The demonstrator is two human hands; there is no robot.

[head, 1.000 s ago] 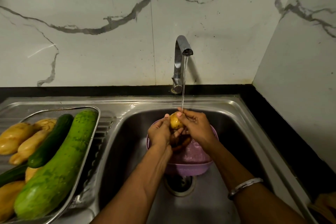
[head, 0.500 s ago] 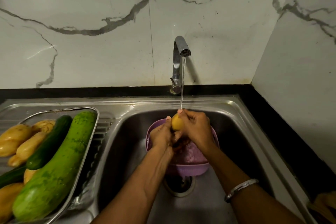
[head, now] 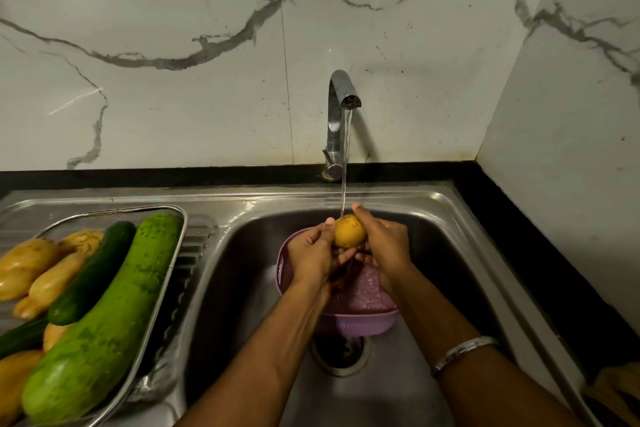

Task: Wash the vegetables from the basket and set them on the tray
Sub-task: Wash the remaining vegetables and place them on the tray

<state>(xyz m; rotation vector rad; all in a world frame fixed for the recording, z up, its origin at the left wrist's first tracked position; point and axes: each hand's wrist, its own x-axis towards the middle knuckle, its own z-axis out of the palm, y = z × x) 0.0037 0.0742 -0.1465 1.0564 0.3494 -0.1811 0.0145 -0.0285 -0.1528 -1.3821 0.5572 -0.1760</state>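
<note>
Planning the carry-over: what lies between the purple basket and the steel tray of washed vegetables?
Head view: only the steel sink's bare left wall and the ribbed drainboard strip separate the purple basket from the steel tray.

Both forearms reach forward from the lower edge of the view toward twelve o'clock, converging so the hands meet at the centre. The left hand (head: 310, 253) comes in from seven o'clock, its back turned up, thumb raised and pressed against the left side of a potato (head: 349, 230), fingers curled beneath it. The right hand (head: 386, 246) comes in from five o'clock, its fingers wrapped over the potato's right side, one fingertip lifted above its top. A silver bangle (head: 462, 354) circles the right wrist. The two hands touch underneath the potato.
</note>
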